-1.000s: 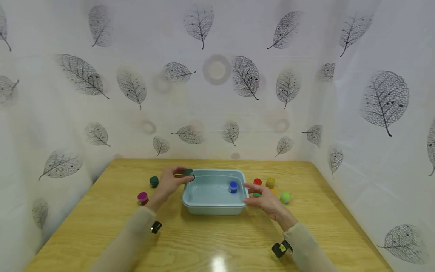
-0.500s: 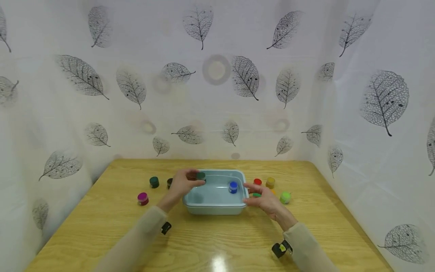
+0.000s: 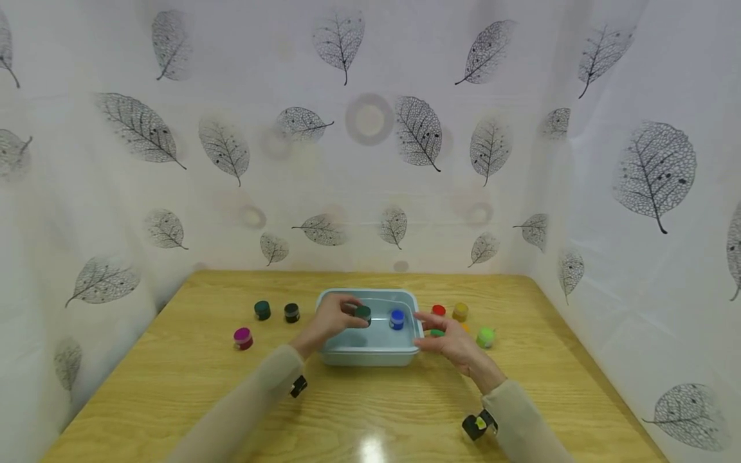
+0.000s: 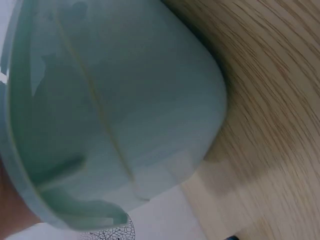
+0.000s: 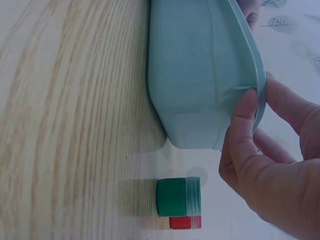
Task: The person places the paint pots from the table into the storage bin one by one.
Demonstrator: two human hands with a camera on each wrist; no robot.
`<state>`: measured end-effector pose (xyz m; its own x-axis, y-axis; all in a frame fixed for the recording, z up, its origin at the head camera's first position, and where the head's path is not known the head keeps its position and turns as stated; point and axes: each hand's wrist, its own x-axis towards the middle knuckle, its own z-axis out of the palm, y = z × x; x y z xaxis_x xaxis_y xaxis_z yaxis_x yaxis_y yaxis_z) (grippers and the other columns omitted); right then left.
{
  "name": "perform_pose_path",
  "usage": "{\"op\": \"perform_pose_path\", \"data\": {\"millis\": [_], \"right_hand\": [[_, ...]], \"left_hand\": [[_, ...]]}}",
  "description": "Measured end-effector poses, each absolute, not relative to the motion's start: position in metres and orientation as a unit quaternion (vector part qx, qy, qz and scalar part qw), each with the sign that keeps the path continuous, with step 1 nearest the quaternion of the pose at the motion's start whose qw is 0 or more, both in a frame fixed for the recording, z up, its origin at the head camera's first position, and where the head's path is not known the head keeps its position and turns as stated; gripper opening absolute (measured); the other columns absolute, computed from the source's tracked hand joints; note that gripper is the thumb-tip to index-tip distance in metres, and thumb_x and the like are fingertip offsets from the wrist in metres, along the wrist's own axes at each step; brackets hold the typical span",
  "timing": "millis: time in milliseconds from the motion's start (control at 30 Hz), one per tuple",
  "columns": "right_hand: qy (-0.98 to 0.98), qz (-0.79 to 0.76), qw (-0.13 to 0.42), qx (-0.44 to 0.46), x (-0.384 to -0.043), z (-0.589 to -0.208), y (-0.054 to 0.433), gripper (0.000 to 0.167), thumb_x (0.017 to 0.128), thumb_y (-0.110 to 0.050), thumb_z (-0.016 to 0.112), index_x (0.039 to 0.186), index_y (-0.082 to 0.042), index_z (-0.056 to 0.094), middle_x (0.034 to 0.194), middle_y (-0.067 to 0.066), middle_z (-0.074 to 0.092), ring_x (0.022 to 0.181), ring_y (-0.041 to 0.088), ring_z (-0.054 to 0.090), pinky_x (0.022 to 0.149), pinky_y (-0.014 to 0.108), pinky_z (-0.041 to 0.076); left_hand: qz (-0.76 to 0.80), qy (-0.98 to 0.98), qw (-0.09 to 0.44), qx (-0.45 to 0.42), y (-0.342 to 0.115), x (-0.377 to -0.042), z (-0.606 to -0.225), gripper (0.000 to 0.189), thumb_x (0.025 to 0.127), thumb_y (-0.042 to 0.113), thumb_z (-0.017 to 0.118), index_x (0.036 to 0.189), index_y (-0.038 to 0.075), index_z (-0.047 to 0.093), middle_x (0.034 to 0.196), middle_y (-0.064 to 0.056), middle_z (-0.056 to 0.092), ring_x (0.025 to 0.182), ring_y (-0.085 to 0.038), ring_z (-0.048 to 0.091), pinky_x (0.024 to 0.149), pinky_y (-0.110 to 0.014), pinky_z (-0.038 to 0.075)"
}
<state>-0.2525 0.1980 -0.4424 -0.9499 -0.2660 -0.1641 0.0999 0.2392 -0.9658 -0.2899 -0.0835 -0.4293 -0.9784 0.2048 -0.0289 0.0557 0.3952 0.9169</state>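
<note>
My left hand (image 3: 330, 321) pinches a small dark green paint jar (image 3: 363, 314) between thumb and fingers, inside the outline of a pale blue plastic basin (image 3: 366, 358). A blue-lidded paint jar (image 3: 397, 319) stands in the basin, just right of the held one. My right hand (image 3: 460, 346) holds the basin's right rim; the right wrist view shows its thumb and fingers (image 5: 245, 112) on either side of that rim. In the left wrist view the basin wall (image 4: 150, 100) fills much of the picture and the held jar is hidden.
Left of the basin stand a dark green jar (image 3: 262, 310), a black jar (image 3: 292, 313) and a magenta jar (image 3: 244, 338). Behind and beside my right hand are red (image 3: 439, 310), yellow (image 3: 460, 311) and light green (image 3: 486, 337) jars, with a green jar (image 5: 172, 197) and an orange one partly covered.
My left hand has carried the dark green jar rightward from the basin's left rim to over its middle, uncovering the black jar on the table. The right hand has stayed at the rim.
</note>
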Motion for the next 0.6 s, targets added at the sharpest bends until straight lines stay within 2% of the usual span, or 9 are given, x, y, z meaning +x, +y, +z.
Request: {"op": "perform_pose_path", "data": {"millis": [167, 300, 600], "right_hand": [[0.779, -0.608, 0.144, -0.053, -0.250, -0.442, 0.198, 0.067, 0.085, -0.012, 0.077, 0.145, -0.007, 0.047, 0.132, 0.019, 0.046, 0.099, 0.019, 0.060, 0.085, 0.033, 0.056], [0.778, -0.608, 0.146, -0.058, -0.250, -0.443, 0.198, 0.068, 0.085, -0.012, 0.076, 0.145, -0.007, 0.046, 0.132, 0.020, 0.045, 0.099, 0.019, 0.060, 0.088, 0.038, 0.056], [0.773, -0.612, 0.149, -0.072, -0.251, -0.444, 0.198, 0.069, 0.085, -0.013, 0.076, 0.146, -0.004, 0.044, 0.136, 0.026, 0.042, 0.099, 0.018, 0.060, 0.093, 0.044, 0.054]], "left_hand": [[0.574, 0.808, 0.109, 0.073, -0.077, -0.289, -0.428, 0.040, 0.073, 0.002, 0.084, 0.110, 0.004, 0.069, 0.105, -0.014, 0.070, 0.090, -0.020, 0.068, 0.079, -0.034, 0.061], [0.573, 0.806, 0.129, 0.076, -0.070, -0.289, -0.429, 0.040, 0.073, 0.000, 0.083, 0.111, 0.002, 0.068, 0.103, -0.014, 0.070, 0.087, -0.019, 0.068, 0.078, -0.033, 0.060], [0.596, 0.784, 0.156, 0.073, -0.054, -0.295, -0.432, 0.043, 0.075, -0.004, 0.079, 0.115, -0.003, 0.064, 0.109, -0.018, 0.067, 0.088, -0.022, 0.067, 0.084, -0.042, 0.060]]}}
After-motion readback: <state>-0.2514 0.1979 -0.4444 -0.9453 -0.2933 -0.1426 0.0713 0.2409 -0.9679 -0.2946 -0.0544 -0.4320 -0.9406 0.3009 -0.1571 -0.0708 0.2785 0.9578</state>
